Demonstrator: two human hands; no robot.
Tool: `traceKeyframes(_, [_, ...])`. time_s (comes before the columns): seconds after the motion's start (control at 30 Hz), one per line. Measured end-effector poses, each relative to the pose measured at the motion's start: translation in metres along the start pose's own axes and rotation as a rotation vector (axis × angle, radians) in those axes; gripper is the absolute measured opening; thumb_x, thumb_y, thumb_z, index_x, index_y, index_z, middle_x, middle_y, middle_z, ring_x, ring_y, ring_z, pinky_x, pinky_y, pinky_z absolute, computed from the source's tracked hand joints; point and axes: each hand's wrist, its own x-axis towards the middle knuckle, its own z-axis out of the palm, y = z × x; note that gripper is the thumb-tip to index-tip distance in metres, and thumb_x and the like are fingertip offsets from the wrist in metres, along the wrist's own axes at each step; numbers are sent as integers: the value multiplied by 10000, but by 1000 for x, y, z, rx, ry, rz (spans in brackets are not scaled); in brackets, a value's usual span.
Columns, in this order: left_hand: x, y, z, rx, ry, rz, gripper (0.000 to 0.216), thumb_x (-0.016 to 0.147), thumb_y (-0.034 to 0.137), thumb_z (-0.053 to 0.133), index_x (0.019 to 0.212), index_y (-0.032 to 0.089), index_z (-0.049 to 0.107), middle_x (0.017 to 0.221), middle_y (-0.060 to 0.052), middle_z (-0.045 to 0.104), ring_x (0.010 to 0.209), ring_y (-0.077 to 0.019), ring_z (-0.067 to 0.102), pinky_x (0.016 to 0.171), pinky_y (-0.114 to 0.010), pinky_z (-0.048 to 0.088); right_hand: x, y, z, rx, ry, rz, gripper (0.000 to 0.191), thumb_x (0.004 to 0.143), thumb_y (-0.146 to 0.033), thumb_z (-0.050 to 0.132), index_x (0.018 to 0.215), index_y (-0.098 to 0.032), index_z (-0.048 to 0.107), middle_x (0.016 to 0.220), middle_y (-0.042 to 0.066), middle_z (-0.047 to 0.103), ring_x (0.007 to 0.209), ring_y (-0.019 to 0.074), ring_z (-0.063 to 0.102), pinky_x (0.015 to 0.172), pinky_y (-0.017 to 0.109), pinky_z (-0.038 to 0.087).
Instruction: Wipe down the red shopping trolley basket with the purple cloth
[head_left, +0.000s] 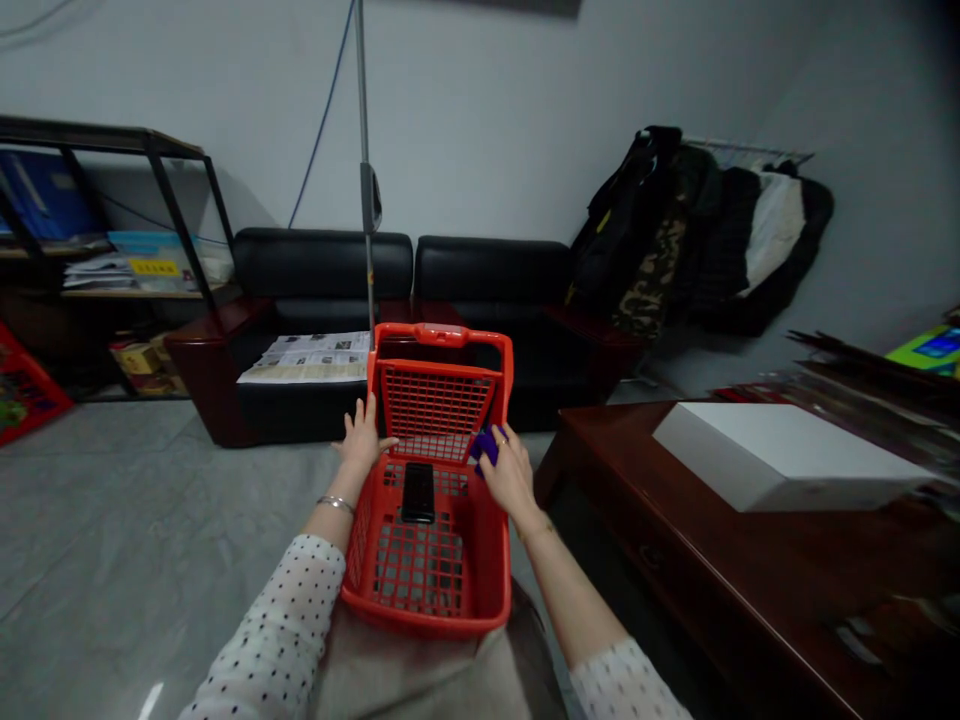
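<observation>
A red plastic basket (390,600) rests on my lap, its handle raised at the far end. A black phone-like object (418,491) lies flat on the basket's floor. My left hand (361,435) rests on the basket's far left rim with fingers spread, holding nothing. My right hand (506,467) is at the far right rim, fingers closed around a small purple object (485,444) held just over the basket's inner corner.
A dark wooden table (720,560) stands to my right with a flat white box (780,455) on it. Ahead is a black sofa (322,270) with a newspaper (311,358), a metal pole (365,170), hanging coats (697,235), and shelves (97,260) at left.
</observation>
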Motion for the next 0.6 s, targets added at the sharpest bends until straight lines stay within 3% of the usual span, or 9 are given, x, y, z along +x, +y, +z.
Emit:
traceKeyframes(0.07, [-2, -7, -1, -5, 16, -8, 1007, 852, 523, 642, 1558, 375, -59, 1663, -123, 35, 1499, -398, 135, 999, -735, 369, -40, -1, 5, 28, 9, -21, 570, 874, -295, 447, 1429, -173, 481, 1481, 130, 451, 1311, 270, 485, 1094, 418, 406])
traceKeyframes(0.13, [-4, -14, -2, 7, 28, 1, 1032, 841, 531, 651, 1559, 365, -71, 1662, -130, 42, 1500, -395, 130, 1008, -723, 371, -54, -4, 8, 17, 8, -22, 571, 867, -292, 456, 1430, -199, 480, 1451, 119, 482, 1283, 270, 509, 1081, 415, 419])
traceKeyframes(0.2, [-7, -16, 0, 44, 53, 18, 1072, 821, 553, 664, 1566, 327, -73, 1661, -135, 16, 1509, -390, 72, 1038, -728, 331, -37, -9, 7, -19, -1, -10, 578, 858, -271, 468, 1428, -174, 479, 1420, 137, 503, 1249, 278, 529, 1062, 409, 429])
traceKeyframes(0.33, [-11, -10, 5, 127, 145, 46, 1088, 803, 609, 653, 1584, 223, 1, 1657, -144, -49, 1512, -377, -50, 1117, -692, 234, 31, -20, 3, -85, -57, 29, 577, 852, -234, 475, 1422, -141, 472, 1395, 158, 518, 1187, 277, 556, 998, 390, 459])
traceKeyframes(0.4, [-11, -7, 7, 132, 173, 34, 1046, 820, 611, 630, 1586, 207, 44, 1657, -146, -37, 1514, -374, -30, 1134, -665, 229, 42, -21, 2, -104, -110, 17, 569, 847, -217, 474, 1412, -144, 485, 1408, 156, 512, 1179, 277, 562, 993, 387, 461])
traceKeyframes(0.47, [-10, -7, 7, 118, 189, 1, 998, 847, 609, 592, 1586, 203, 59, 1657, -148, -11, 1514, -377, 17, 1130, -659, 246, 23, -17, 2, -111, -133, -34, 567, 836, -200, 478, 1400, -153, 502, 1416, 149, 509, 1204, 282, 555, 1019, 397, 450])
traceKeyframes(0.6, [-12, -15, 3, 89, 198, -45, 936, 884, 610, 525, 1587, 200, 62, 1657, -145, 25, 1507, -398, 75, 1110, -677, 274, -63, 1, 5, -82, -52, -144, 591, 830, -209, 470, 1421, -229, 486, 1421, 105, 507, 1244, 282, 530, 1040, 425, 455])
